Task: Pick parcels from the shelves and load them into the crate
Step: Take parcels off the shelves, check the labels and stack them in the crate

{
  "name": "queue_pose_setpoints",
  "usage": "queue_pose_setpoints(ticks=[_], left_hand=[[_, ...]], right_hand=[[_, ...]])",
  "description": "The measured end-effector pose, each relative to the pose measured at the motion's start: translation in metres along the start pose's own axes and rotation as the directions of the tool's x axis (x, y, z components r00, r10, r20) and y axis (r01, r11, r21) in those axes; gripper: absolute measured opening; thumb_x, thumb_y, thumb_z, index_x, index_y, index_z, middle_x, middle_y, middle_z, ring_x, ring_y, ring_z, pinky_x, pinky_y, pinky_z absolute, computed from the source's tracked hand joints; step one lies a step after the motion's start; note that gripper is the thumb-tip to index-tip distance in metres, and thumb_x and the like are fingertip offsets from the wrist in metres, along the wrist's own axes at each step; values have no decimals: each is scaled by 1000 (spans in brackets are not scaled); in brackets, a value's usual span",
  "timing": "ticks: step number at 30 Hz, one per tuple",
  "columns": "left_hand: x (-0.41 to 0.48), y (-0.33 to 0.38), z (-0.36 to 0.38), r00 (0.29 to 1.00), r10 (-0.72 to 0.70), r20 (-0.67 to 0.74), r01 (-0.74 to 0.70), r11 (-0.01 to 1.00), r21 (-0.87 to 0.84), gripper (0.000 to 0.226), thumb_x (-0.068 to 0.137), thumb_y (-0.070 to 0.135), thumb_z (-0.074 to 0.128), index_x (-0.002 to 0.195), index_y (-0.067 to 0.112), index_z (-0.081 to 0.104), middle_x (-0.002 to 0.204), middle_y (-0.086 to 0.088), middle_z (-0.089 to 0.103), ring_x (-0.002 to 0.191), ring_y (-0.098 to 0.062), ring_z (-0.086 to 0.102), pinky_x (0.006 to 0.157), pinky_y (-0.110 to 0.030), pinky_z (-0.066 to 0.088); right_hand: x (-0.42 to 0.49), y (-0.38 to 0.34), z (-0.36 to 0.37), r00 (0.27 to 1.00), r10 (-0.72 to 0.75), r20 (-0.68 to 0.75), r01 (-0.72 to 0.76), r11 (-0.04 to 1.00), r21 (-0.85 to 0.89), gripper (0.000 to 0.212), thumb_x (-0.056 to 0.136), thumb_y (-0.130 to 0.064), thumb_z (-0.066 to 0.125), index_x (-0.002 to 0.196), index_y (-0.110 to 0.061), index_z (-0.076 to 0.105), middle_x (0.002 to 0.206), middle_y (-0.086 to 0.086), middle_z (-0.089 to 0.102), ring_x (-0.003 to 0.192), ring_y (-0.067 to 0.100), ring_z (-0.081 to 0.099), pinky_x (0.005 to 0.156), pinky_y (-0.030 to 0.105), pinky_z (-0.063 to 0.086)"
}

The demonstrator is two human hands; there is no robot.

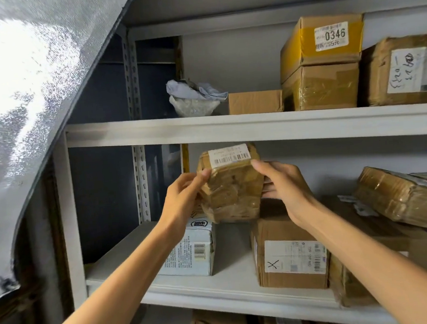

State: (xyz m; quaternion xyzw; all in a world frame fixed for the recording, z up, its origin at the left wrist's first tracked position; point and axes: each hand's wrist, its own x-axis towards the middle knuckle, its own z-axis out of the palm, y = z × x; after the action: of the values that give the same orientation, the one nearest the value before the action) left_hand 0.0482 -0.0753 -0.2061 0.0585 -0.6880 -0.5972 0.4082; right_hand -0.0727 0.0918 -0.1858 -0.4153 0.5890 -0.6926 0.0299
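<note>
Grey metal shelves (pixel 230 128), taped parcels (pixel 321 87)

A parcel storeroom or courier pick-up point: grey metal shelving (pixel 230 128) holds taped cardboard boxes (pixel 290 271). The taped parcel (pixel 231 188) gripped by left hand (pixel 182 197) and right hand (pixel 285 184) bears a barcode label (pixel 229 155); above the right hand, a yellow-taped box (pixel 300 50) shows a 0346 sticker (pixel 331 36).

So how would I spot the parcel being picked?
Find the grey metal shelving, middle shelf, left end. There the left hand and right hand grip a small brown tape-wrapped cardboard parcel. Only it is held, with a white barcode strip across its top.
</note>
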Motion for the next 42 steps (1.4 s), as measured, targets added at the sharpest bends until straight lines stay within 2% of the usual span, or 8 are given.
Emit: queue_pose_setpoints(ticks=[6, 10, 15, 18, 29, 32, 37, 42], left_hand=[[-2, -1, -3, 998, 21, 58, -26, 995, 93, 49, 72, 36, 81, 110, 14, 60, 106, -1, 71, 98, -18, 68, 86, -33, 55], [-10, -25, -8, 997, -42, 65, 43, 999, -21, 54, 65, 31, 78, 110, 5, 61, 105, -13, 71, 99, -29, 69, 91, -40, 55], [-9, -47, -13, 999, -51, 1, 50, 995, -82, 51, 68, 9, 76, 115, 4, 57, 111, -13, 68, 104, -26, 66, 77, -28, 56], [-5, -47, -18, 999, 12, -34, -13, 1000, -13, 38, 77, -3, 73, 112, 8, 60, 107, -6, 72, 101, -20, 68, 71, -24, 58], [38, -65, -67, 987, 56, -153, -43, 995, 85, 27, 86, -4, 66, 100, 18, 67, 96, 2, 75, 95, -19, 72, 82, -41, 58], [52, -85, -74, 980, 40, -194, -10, 988, 154, 27, 84, -7, 66, 92, 19, 67, 93, 6, 75, 95, -20, 71, 81, -37, 58], [58, -117, -82, 984, 37, -176, 16, 957, 290, 25, 82, -3, 71, 90, 20, 66, 86, 17, 73, 87, -6, 71, 74, -23, 57], [58, -104, -85, 991, 41, -129, 25, 878, 477, 29, 80, 4, 75, 84, 28, 60, 77, 20, 69, 78, 9, 65, 63, -7, 50]], right_hand=[[-2, -2, 5, 993, -111, 50, 112, 993, -19, 35, 79, -2, 76, 108, -20, 69, 100, -5, 75, 91, 0, 69, 69, 11, 51], [-13, 6, 20, 965, -245, 98, 263, 919, -293, 62, 71, 10, 76, 122, -23, 64, 118, -7, 66, 108, 3, 62, 87, 13, 50], [-21, 28, 35, 933, -351, 78, 341, 796, -499, 53, 76, 7, 73, 119, -22, 63, 120, -1, 59, 109, 10, 58, 78, 4, 47], [-16, 37, 41, 938, -346, 15, 275, 719, -639, 44, 79, -2, 74, 113, -25, 56, 111, 1, 60, 101, 15, 59, 76, 22, 54], [33, 83, 92, 994, -47, -95, 32, 988, -153, 35, 62, 23, 75, 76, -2, 55, 79, -2, 70, 74, 3, 70, 55, 19, 56], [47, 110, 103, 994, -18, -110, 1, 989, -149, 41, 60, 26, 73, 70, -9, 54, 74, -5, 69, 71, 4, 71, 53, 21, 56], [56, 151, 108, 992, 75, -104, -96, 972, -214, 48, 58, 22, 77, 66, -14, 47, 78, 6, 72, 81, 22, 72, 69, 53, 58], [56, 143, 110, 994, 61, -86, -90, 920, -381, 43, 67, 7, 80, 74, -22, 49, 93, 4, 72, 92, 19, 70, 75, 39, 60]])
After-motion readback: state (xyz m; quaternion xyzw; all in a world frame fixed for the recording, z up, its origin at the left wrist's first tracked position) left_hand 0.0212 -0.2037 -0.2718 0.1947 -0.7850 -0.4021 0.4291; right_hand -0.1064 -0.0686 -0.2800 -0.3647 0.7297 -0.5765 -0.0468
